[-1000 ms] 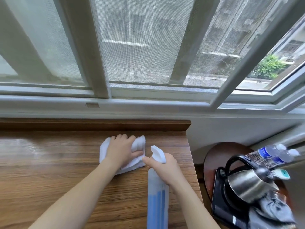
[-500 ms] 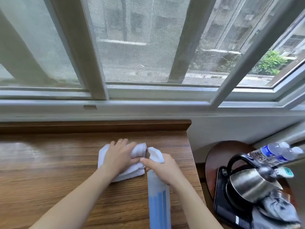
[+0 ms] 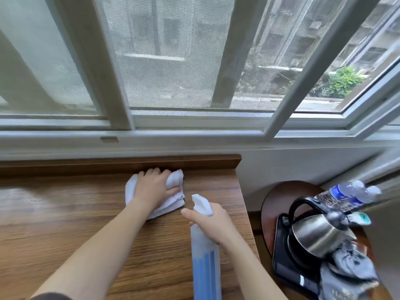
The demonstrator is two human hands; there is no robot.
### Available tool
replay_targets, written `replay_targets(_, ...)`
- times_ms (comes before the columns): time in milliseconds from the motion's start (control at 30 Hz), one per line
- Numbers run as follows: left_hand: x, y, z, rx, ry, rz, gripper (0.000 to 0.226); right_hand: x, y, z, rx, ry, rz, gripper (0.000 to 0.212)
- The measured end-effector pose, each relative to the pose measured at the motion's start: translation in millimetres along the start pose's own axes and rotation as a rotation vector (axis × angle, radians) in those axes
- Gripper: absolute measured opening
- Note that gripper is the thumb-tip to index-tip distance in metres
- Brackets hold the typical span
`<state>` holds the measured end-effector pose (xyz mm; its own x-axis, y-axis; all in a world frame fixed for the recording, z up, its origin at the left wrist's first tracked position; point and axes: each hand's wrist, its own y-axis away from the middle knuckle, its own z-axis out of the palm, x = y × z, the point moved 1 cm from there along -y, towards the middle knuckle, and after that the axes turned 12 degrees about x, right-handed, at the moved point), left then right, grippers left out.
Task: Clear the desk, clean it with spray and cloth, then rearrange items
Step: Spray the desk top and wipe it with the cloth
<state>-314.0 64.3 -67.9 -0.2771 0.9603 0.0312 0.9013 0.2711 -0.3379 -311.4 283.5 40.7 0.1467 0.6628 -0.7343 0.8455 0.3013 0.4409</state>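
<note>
So the left hand (image 3: 154,187) is gripping the cloth (image 3: 171,202) right up against the table (image 3: 65,224) back ledge, while the right hand (image 3: 208,224) is holding the spray bottle (image 3: 205,260) just nearer than the cloth.

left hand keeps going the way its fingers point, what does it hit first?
Probably the raised wooden back ledge of the desk. The left hand, gripping the white cloth, points toward the window, fingertips already at or very near the ledge; contact can't be confirmed. The window frame lies beyond.
</note>
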Motion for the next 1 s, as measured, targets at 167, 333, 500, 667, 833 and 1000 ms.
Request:
replay_targets(167,9,40,-11,-0.021,0.019,0.004,0.061,2,5,-3,0.001,-0.035,-0.003,0.049)
replay_targets(333,19,88,-20,-0.008,0.017,-0.033,0.051,1,8,-4,-0.021,-0.026,-0.020,0.068)
replay_targets(500,15,90,-18,0.017,0.021,-0.011,0.052,4,10,-4,-0.047,-0.031,-0.037,0.055)
replay_targets(667,10,61,-11,0.049,0.048,-0.031,0.057,14,12,0,-0.028,-0.026,-0.007,0.042)
replay_targets(833,3,31,-6,-0.016,0.030,-0.035,0.058,18,20,0,-0.014,-0.042,0.002,0.064)
replay_targets(1000,5,10,-4,-0.089,-0.027,-0.045,0.060,27,29,-2,-0.014,-0.032,0.003,0.045)
